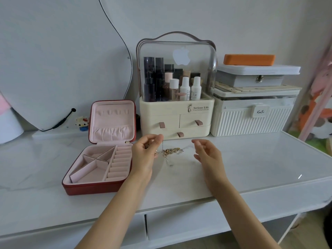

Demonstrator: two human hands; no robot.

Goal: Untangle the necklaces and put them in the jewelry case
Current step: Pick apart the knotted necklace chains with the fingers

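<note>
A tangle of thin gold and silver necklaces (171,151) lies on the white marble tabletop (251,159), in front of the cosmetics box. My left hand (146,154) pinches one fine chain between thumb and forefinger and lifts it up from the tangle. My right hand (206,152) hovers just right of the tangle with loosely curled fingers, holding nothing. The red jewelry case (100,159) stands open at the left, its pink lining, dividers and ring rolls showing, with nothing in its compartments.
A cream cosmetics organizer (177,119) with a clear dome stands behind the tangle. A ribbed white storage box (251,119) with a grey case and an orange case on top is at the right. A large mirror (62,60) leans at the back left.
</note>
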